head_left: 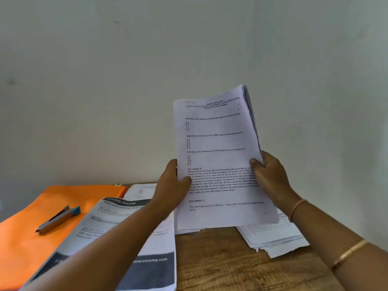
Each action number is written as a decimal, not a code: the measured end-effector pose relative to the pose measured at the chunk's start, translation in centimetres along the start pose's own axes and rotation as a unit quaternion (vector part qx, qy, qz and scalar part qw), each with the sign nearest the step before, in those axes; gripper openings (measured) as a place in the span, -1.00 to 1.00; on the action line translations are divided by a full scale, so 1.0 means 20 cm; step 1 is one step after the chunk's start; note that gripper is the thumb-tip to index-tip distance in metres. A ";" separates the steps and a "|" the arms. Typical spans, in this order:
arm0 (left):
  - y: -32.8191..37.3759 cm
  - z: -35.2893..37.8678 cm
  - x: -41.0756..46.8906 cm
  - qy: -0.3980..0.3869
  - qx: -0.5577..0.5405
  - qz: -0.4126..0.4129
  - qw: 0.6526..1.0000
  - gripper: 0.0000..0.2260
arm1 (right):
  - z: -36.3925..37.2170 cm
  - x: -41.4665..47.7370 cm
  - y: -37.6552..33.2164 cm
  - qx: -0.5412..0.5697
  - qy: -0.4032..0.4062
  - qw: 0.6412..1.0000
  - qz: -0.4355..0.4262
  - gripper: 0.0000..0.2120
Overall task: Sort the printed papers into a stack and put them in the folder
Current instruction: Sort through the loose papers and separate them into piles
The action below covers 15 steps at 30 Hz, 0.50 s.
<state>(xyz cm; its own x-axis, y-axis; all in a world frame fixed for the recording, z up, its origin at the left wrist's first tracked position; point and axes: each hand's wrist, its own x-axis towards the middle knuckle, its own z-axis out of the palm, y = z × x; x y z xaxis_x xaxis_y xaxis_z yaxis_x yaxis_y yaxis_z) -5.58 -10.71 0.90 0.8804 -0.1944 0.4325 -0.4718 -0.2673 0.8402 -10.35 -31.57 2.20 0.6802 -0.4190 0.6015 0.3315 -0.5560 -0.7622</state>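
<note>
Wooden desk [231, 261]: your left hand [172, 181] and right hand [270, 175] pinch the printed-paper stack [218, 143] upright, right of the orange folder [31, 238].
Fanned back sheets [251, 108] may slip from that low grip.

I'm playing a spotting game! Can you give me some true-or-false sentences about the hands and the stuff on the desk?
1. The left hand and right hand both grip the stack of printed papers, held upright. True.
2. The orange folder is in the left hand. False: it lies on the wooden table with a pen-like tool on top of it.
3. Loose papers lie on the table beneath the right wrist. True.
4. The front sheet of the held stack is blank. False: it is printed with questions and answers.
</note>
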 end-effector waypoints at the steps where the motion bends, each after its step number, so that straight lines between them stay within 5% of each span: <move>1: 0.00 -0.03 0.00 -0.014 -0.013 -0.026 0.999 -0.74 | 0.02 -0.01 -0.01 -0.006 -0.010 1.000 0.013 -0.78; 8: -0.11 -0.27 -0.03 -0.070 -0.024 -0.247 0.966 -0.78 | 0.18 -0.10 0.02 -0.041 -0.184 0.955 0.230 -0.83; 15: -0.23 -0.34 -0.07 -0.095 0.089 -0.353 0.927 -0.81 | 0.24 -0.20 0.01 -0.064 -0.295 0.900 0.314 -0.78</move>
<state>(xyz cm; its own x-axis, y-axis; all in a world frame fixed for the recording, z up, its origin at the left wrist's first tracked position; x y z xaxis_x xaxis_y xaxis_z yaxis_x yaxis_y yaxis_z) -4.32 -2.78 -1.28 0.9565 -0.0701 -0.2831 0.2026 -0.5386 0.8178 -9.87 -26.66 -1.51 0.9486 -0.2470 -0.1979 -0.2912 -0.4364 -0.8513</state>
